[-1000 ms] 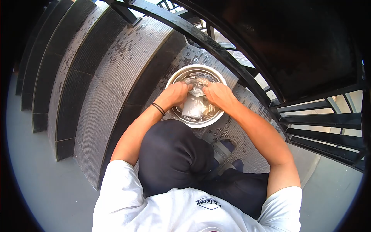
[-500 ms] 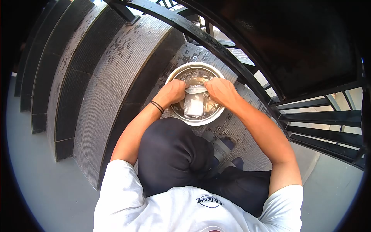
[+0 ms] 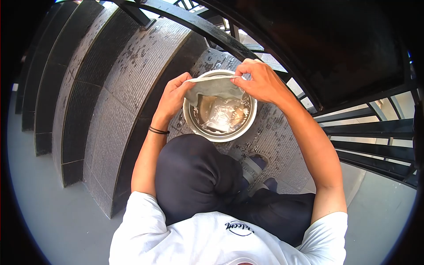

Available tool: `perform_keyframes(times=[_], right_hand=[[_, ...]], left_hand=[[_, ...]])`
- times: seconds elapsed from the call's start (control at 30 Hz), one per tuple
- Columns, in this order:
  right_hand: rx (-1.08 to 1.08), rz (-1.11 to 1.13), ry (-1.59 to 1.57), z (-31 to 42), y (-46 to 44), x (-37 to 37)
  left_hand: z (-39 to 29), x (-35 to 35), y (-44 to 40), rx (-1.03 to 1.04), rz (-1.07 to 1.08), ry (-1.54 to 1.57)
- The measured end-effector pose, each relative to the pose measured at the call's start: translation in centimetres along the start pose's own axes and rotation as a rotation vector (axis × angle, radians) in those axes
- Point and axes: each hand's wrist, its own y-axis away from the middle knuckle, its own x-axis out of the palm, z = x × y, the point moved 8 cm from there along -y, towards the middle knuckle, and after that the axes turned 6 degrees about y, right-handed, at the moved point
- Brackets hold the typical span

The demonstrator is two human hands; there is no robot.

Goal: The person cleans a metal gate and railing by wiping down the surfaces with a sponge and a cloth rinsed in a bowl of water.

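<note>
A wet greyish cloth point(image 3: 215, 87) is stretched by its top edge between my two hands, over the far part of a round basin point(image 3: 190, 125). My left hand point(image 3: 175, 93) pinches its left corner at the basin's left rim. At the far right rim, my right hand point(image 3: 258, 81) grips the other corner between thumb and fingers. Water point(image 3: 223, 115) with bright reflections fills the basin below, and the cloth's lower part hangs toward it. Whether its lower edge dips into the water I cannot tell.
Dark tiled steps point(image 3: 128, 84) with wet spots rise on the left. A black metal railing point(image 3: 194, 22) curves behind the basin and continues on the right. My bent knee point(image 3: 194, 172) is close to the basin's near side, with a sandalled foot point(image 3: 256, 165) beside it.
My hands have risen out of the basin and spread apart, pulling the cloth up and open. Earlier they were close together at the water with the cloth bunched between them.
</note>
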Motion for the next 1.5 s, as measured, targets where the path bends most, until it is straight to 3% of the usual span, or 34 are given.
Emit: perform_keyframes(times=[0.03,0.1,0.17,0.23,0.33,0.4,0.43,0.47,0.6,0.67,0.73,0.93,1.0,1.17,1.3,1.4,1.5], right_hand=[[0.0,0.0,0.001,0.3,-0.1,-0.3],[0.254,0.211,-0.185,-1.0,0.2,0.9],[0.274,0.221,-0.247,-1.5,0.1,1.4],[0.292,0.235,-0.311,-1.8,0.1,2.4],[0.303,0.132,-0.553,-1.9,-0.3,4.0],[0.319,-0.084,-0.675,-2.6,-0.8,4.8],[0.327,-0.139,-0.814,-2.7,-1.1,6.3],[0.349,-0.156,-0.75,-3.0,-0.9,7.5],[0.369,-0.139,-0.508,2.8,1.0,8.3],[0.46,-0.113,-0.519,3.5,2.1,10.1],[0.483,-0.154,-0.527,2.6,1.7,10.6],[0.665,-0.299,-0.591,-2.2,-0.2,10.4],[0.575,-0.303,-0.51,0.4,0.5,9.8],[0.487,-0.2,-0.574,4.6,2.3,10.6],[0.467,-0.302,-0.554,2.2,1.0,10.8],[0.657,-0.27,-0.668,-1.3,0.0,11.0],[0.606,-0.289,-0.612,0.0,1.3,10.1]], left_hand=[[-0.2,0.1,-0.1,0.068,-0.004,-0.083],[0.0,-0.1,-0.2,0.075,0.0,-0.075],[0.2,-0.1,-0.3,0.085,0.005,-0.068],[0.7,0.4,-0.2,0.001,-0.025,0.178],[0.5,1.8,0.2,-0.097,-0.109,0.198],[1.8,1.3,-0.4,-0.113,-0.075,0.124],[2.3,2.4,-0.4,-0.278,-0.092,0.274],[3.0,3.4,-0.1,-0.44,-0.112,0.422],[3.1,6.6,-0.8,-0.446,-0.039,0.815],[4.7,6.8,-1.4,-0.292,0.524,1.255],[3.9,7.2,-0.2,-0.453,0.0,0.849],[2.2,8.8,0.9,-0.444,0.097,0.891],[2.7,8.3,0.0,-0.382,0.06,0.851],[6.4,6.2,-0.8,-0.463,-0.091,0.901],[5.0,7.5,-0.3,-0.423,0.008,0.919],[2.9,8.4,0.5,-0.413,0.039,0.884],[3.6,8.4,-0.1,-0.408,0.03,0.844]])
